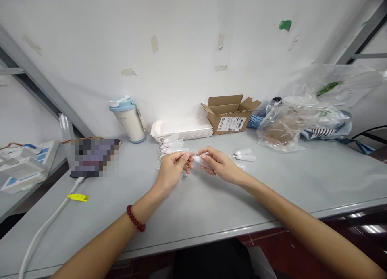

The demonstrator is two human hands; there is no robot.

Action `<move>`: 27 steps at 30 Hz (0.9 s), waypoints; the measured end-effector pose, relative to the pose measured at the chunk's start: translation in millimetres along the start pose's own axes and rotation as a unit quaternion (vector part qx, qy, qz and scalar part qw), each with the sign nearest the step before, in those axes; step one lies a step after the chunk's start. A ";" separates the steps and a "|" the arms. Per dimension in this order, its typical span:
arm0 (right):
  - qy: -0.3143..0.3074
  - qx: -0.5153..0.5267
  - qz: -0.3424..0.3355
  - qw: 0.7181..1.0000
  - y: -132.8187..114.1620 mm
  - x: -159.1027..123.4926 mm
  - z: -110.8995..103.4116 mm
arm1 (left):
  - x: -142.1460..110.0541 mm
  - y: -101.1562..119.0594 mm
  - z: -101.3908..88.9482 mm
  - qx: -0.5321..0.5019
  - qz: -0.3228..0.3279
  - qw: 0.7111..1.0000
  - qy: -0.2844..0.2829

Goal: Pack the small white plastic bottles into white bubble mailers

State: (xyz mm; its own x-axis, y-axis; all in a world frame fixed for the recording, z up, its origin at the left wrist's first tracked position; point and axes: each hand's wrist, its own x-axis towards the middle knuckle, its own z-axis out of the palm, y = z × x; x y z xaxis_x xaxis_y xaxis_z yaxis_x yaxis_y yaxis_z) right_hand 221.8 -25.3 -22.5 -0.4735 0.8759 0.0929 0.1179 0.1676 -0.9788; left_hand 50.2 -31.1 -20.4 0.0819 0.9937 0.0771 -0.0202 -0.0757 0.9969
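Observation:
My right hand (216, 162) is closed around a small white tube (197, 159) with a thin cord loop at its end. The fingers of my left hand (175, 166) pinch the loop side of that tube, so both hands meet over the middle of the table. Behind my left hand lies a pile of similar white tubes (172, 144) with loops, partly covered by the hand. To the right of my right hand, a few more white tubes (245, 155) lie on the table, one of them half hidden by the wrist.
An opened cardboard box (231, 115) and stacked white trays (183, 130) stand along the wall. On the left are a tumbler (128, 119), a phone (93, 158) and its white cable (51, 218). A plastic bag (284, 128) sits at the right on the grey table (208, 210).

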 end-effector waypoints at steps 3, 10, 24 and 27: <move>-0.027 0.055 0.002 0.998 1.1 -1.4 2.7 | -0.7 0.6 1.3 0.027 0.024 0.999 -0.004; -0.028 0.132 0.050 0.990 5.0 -3.1 5.1 | -1.5 3.6 -2.1 0.049 0.006 0.997 -0.056; -0.033 0.116 0.045 0.992 0.7 -2.9 0.5 | 2.7 14.4 -16.5 0.005 -0.023 0.999 -0.036; -0.029 0.117 0.041 0.992 -1.6 -2.9 0.2 | 3.7 15.6 -18.3 -0.006 -0.040 0.999 -0.033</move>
State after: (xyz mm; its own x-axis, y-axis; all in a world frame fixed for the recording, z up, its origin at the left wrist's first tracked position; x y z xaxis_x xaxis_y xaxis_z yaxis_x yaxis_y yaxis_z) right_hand 222.8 -28.2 -21.2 -0.5210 0.8536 0.0071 -0.0437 -0.0183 -0.9989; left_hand 31.9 -27.1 -4.8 0.1483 0.9889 -0.0023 -0.0232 0.0058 0.9997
